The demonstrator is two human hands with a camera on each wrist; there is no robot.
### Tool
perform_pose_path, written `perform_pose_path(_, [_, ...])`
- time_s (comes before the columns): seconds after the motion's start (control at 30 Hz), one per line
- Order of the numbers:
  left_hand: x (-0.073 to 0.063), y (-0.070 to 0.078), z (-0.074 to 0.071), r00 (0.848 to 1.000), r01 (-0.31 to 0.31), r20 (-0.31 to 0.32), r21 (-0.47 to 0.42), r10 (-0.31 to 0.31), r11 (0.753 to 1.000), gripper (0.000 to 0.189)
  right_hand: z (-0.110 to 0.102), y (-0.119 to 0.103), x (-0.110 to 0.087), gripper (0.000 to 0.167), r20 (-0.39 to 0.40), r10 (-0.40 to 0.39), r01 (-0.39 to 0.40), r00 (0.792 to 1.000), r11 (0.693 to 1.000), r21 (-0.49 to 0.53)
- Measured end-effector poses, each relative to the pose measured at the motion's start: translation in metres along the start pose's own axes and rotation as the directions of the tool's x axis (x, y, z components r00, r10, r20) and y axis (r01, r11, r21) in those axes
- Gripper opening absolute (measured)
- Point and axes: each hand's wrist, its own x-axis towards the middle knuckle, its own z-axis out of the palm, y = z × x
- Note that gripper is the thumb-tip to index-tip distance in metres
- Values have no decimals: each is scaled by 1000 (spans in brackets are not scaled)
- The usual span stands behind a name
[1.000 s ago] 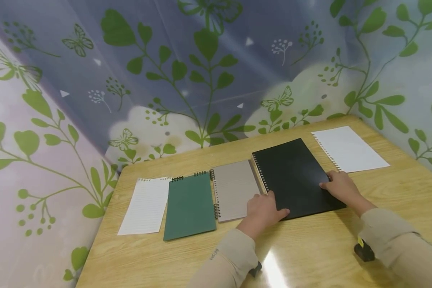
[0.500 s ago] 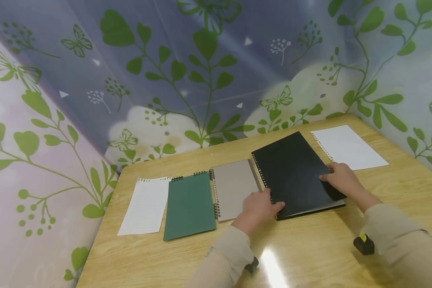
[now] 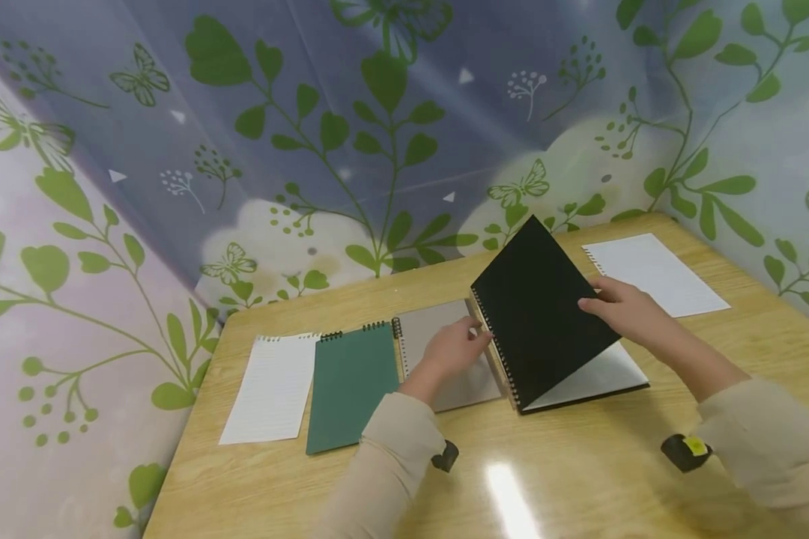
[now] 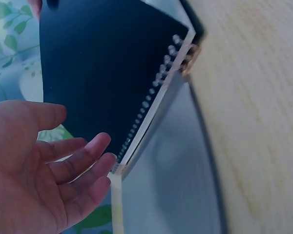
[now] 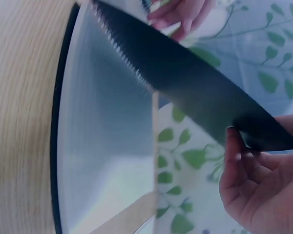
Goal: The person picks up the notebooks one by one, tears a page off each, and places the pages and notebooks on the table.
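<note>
A large black spiral notebook (image 3: pixel 535 322) lies partly opened, its front cover raised at a slant over white pages (image 3: pixel 596 378). My right hand (image 3: pixel 630 307) pinches the cover's free edge between thumb and fingers; the right wrist view shows the fingers (image 5: pixel 234 156) against the lifted cover. Beside the coil, my left hand (image 3: pixel 452 348) hovers above a grey spiral-bound notebook (image 3: pixel 428 322). Its fingers (image 4: pixel 83 161) are loosely bent near the black notebook's binding, with nothing gripped in the left wrist view.
Left of the grey notebook lies its green cover (image 3: pixel 353 382), joined by coils. A torn lined sheet (image 3: pixel 270 389) is at the far left. Another loose white sheet (image 3: pixel 661 273) lies at the back right of the wooden table (image 3: pixel 243 494). A patterned curtain stands behind.
My right hand has lifted the black cover up and leftward, exposing white pages. The left hand has left the black notebook's lower corner and moved up and left along the coil.
</note>
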Motion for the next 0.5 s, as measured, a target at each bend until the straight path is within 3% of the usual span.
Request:
perform_pose_path(0.23, [4,-3,-17,999,-36,6,-104,37,994,45,12,-21,-19,62,7,-86,86,996,996,20])
perform_pose_path(0.4, [3,2,-39,996,-79,19,-237,86,968,46,32,-38,-32,65,-71,-156,153,985,987,-47])
perform_pose_path(0.5, [6,8,-54,995,-88,20,-286,98,954,48,49,-48,-38,58,-140,-216,198,966,971,-133])
